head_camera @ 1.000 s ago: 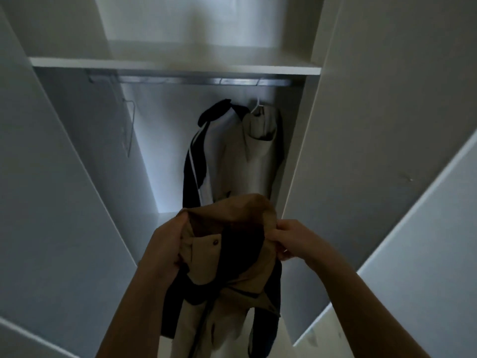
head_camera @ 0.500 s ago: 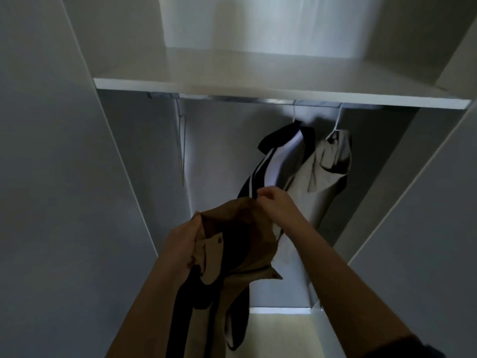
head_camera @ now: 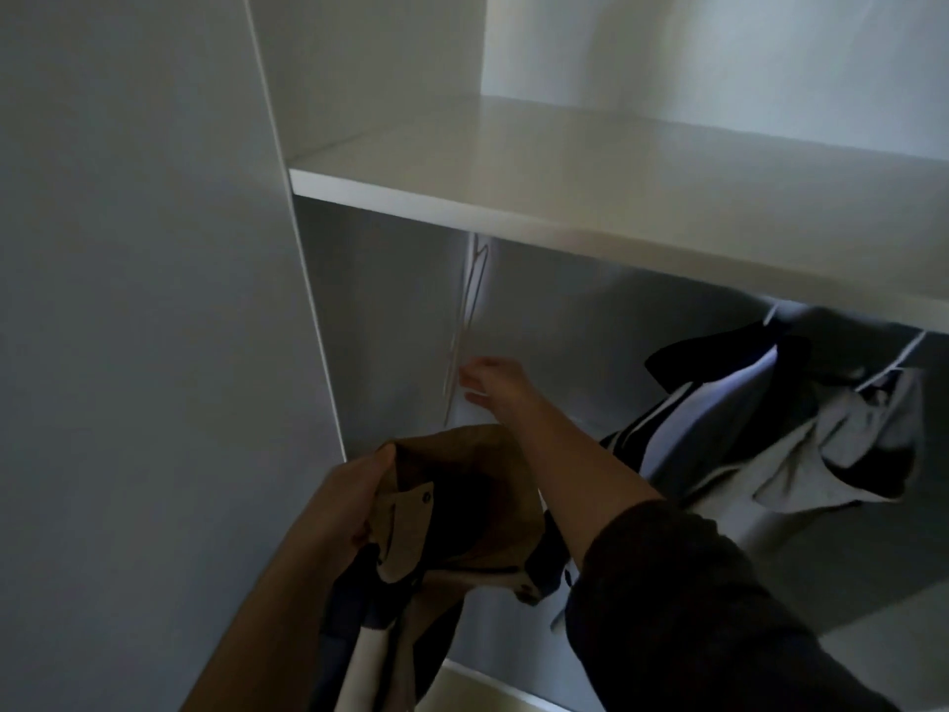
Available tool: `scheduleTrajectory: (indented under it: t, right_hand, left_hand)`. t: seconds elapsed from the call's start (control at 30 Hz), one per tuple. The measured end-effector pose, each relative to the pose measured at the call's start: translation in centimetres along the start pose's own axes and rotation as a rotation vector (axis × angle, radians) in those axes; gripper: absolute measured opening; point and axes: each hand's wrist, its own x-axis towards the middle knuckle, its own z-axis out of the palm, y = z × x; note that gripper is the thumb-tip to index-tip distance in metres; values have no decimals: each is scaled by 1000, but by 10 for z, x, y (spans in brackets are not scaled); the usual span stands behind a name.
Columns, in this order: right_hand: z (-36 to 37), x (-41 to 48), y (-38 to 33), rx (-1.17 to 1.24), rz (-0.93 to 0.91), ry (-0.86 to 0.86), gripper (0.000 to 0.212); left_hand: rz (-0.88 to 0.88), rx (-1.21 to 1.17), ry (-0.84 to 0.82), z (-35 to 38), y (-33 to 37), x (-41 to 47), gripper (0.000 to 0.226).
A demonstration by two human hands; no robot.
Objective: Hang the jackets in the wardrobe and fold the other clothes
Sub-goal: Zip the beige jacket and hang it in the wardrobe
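Soft tan cloth jacket [head_camera: 452, 506], thin wire hanger [head_camera: 464, 321], smooth matt white wardrobe shelf [head_camera: 565, 197]

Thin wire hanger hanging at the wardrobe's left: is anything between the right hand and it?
Nothing visible. The right hand is beside the thin wire hanger; blur hides any contact. The tan and navy jacket in the left hand sits lower, and the two hung jackets are off to the right.

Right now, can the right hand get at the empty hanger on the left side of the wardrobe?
Probably yes. The right hand is stretched out beside the hanger, fingertips next to its wire, nothing between them; the hung jackets hang off to the right.
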Motion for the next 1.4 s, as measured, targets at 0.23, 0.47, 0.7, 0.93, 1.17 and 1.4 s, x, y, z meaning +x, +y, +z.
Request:
scheduleTrajectory:
  t: [0.23,0.47,0.7,0.93,1.17,1.4]
  right_hand:
    - [16,28,-3,-112,-27,6,18]
    - [-4,39,-13,-290,-242,263,28]
    - [-30,28,-22,-356,-358,312,29]
    - [-53,-6,-1,-286,-332,372,31]
    - [-78,-62,26,-303,-338,431,25]
    - [-93,-162,79,-289,-435,568,30]
  left_hand:
    - [-19,-48,12,-1,0,16,32]
    - [-38,-17,-48,6,-3,21,35]
    - [-4,59,-150,13,-7,13,55]
    - [2,52,-206,10,-11,-2,48]
    - [44,60,-238,3,-9,-24,37]
    - [131,171,-279,-11,-14,-53,38]
